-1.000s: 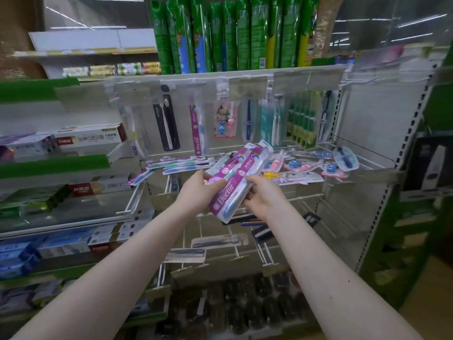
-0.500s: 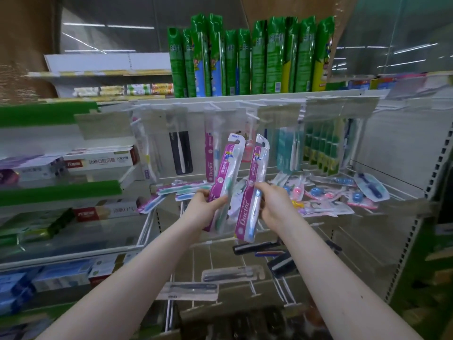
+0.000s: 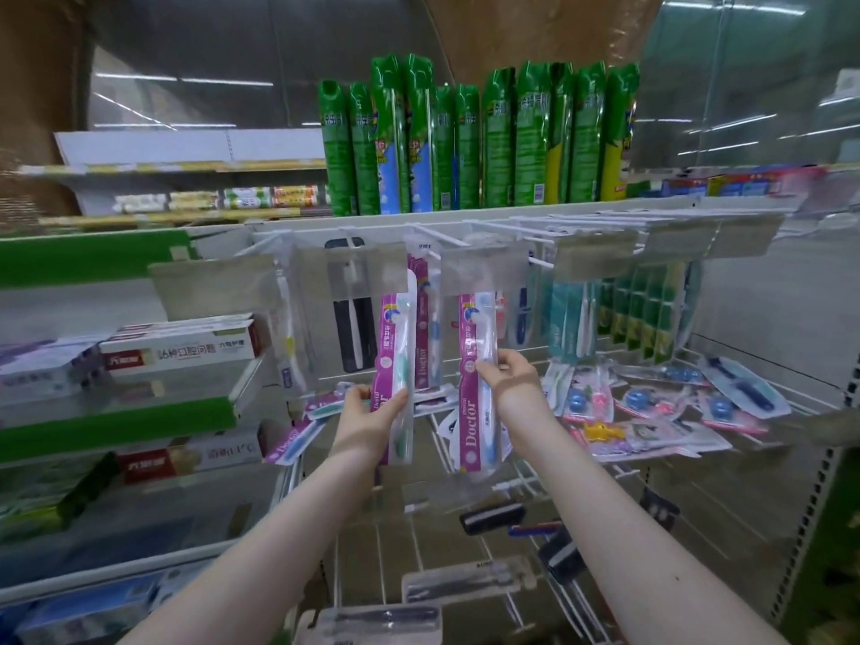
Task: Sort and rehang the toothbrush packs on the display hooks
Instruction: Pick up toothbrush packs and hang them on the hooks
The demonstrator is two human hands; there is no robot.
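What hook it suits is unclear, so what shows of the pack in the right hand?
The pack is a long magenta card printed "Doctor" in white, with a clear blister over a blue-and-white toothbrush. It is upright, its top behind a clear label holder. The right hand pinches its middle.

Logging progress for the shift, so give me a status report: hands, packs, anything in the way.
Left hand grips green-brush pack, right hand grips blue-brush pack. Both upright, tops up at clear tag holders; hooked or not, cannot tell. Loose packs lie beyond.
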